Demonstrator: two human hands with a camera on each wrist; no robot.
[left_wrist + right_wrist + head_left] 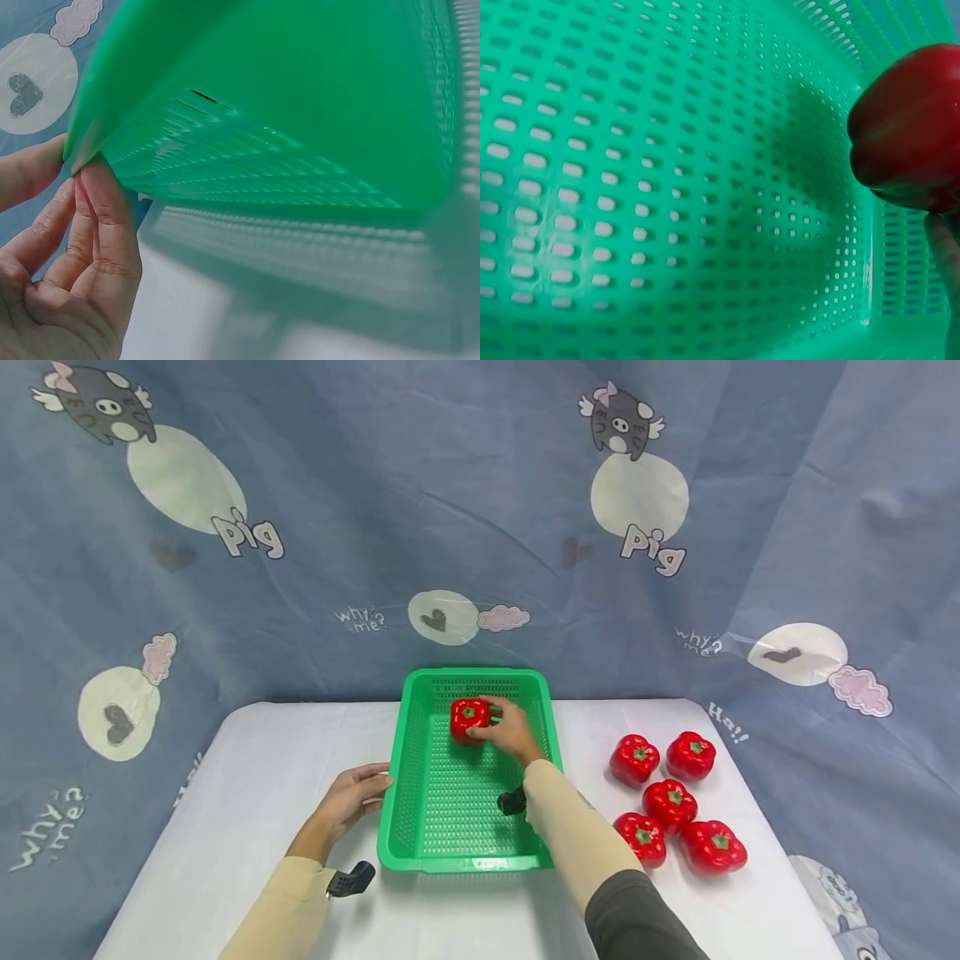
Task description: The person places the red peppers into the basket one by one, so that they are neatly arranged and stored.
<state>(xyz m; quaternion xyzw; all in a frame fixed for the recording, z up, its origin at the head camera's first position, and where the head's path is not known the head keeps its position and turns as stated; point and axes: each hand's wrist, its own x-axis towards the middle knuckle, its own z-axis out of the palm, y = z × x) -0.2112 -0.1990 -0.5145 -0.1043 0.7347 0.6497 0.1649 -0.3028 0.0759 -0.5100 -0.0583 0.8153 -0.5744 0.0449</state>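
A green plastic basket (pixel 465 864) with perforated walls stands on the white table. My right hand (pixel 512 731) reaches inside its far part and grips a red bell pepper (pixel 469 717) from the right side, thumb in front and fingers behind. In the right wrist view the bell pepper (pixel 911 127) is above the perforated floor, with a fingertip against its lower side. At the basket's left rim, my left hand (pixel 349 797) pinches the edge. The left wrist view has the thumb and fingers of that hand (pixel 82 255) on either side of the green rim (pixel 94 127).
Several red bell peppers (pixel 670 804) lie grouped on the white table (pixel 300 760) to the right of the basket. A blue cloth (pixel 480 543) with pig prints hangs behind the table and along its sides. Dark wrist cameras (pixel 351 879) are strapped to both wrists.
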